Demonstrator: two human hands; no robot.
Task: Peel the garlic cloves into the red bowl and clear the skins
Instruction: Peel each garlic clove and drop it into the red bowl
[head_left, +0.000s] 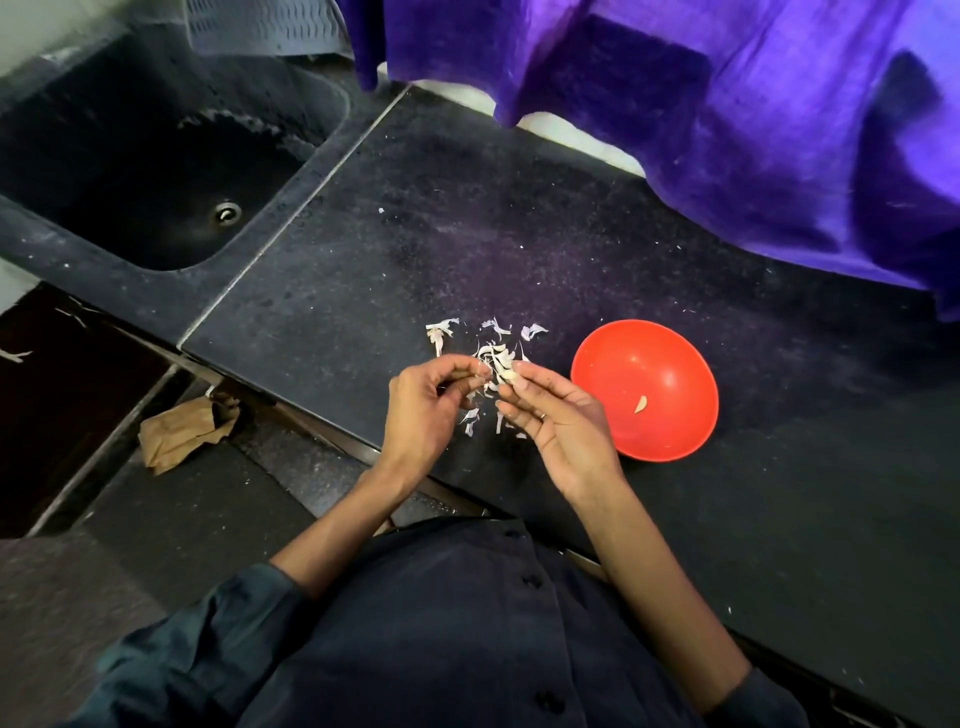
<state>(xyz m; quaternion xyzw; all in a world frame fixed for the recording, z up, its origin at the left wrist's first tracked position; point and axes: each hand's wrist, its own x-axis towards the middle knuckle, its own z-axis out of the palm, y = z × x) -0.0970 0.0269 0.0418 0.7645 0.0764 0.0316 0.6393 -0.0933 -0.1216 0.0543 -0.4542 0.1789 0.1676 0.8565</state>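
Both hands up over the near edge of the dark stone counter (519, 249), just left of the red bowl (675, 353).

Left hand (423, 410): fingers curled inward, thumb and fingertips pinching something small and pale. Looks like a strip of skin, too small to be sure.

Right hand (558, 421): palm up, thumb and forefinger pinching a garlic clove (510, 375) with loose papery skin hanging off it; other fingers loosely bent. Ring on one finger.

The two hands nearly meet at the clove, fingertips close together.

Garlic skins (491, 343): scattered pile on the counter left of the bowl, partly under and behind the hands. A few more flakes sit below the fingers, nearer the counter edge.

Bowl: upright on the counter, right of the right hand, not touched. One peeled clove (640, 404) inside, low on the near wall.

Further left of the bowl: dark sink (130, 156) with drain, set in the same counter. Behind the bowl: purple cloth (753, 114) draped along the back edge. Left of the bowl and below counter level: crumpled brown paper bag (182, 434) on the floor.
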